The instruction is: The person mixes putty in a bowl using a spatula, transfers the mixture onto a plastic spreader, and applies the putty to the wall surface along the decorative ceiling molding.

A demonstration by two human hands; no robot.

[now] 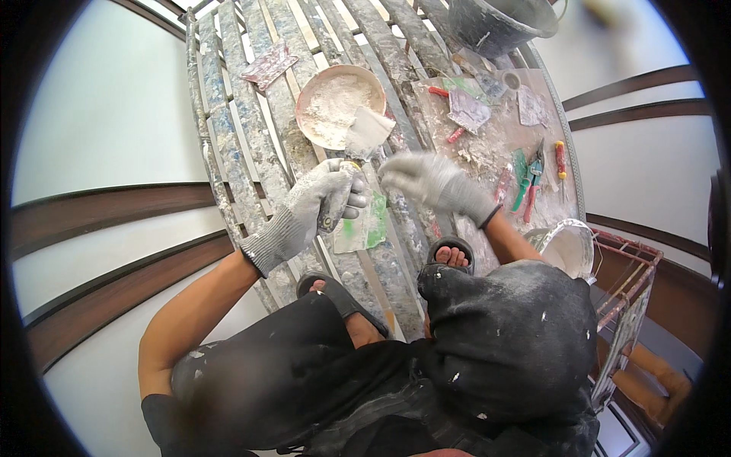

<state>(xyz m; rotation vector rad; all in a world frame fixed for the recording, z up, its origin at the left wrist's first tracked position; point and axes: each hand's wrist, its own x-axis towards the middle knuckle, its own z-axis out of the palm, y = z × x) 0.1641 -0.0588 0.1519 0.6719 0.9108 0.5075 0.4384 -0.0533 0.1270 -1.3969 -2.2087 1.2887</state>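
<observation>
a putty knife [364, 137] is held by its handle in the left hand [324, 199], whose gloved grip is closed around it; its wide blade is pointed up toward the bowl [304, 103] and lies at the bowl's lower right rim. the bowl is seen on the plank platform [244, 137], and white powder or plaster [335, 107] is held in it. the right hand [430, 181], also gloved, is blurred just right of the blade; whether its grip is open or closed cannot be told. a grey bucket [499, 23] is seen at the top, its contents hidden. a white bucket [567, 247] is seen at the right, its inside coated white. green snips [529, 179] and a red-handled tool [560, 160] are laid on a dusty board [495, 145].
</observation>
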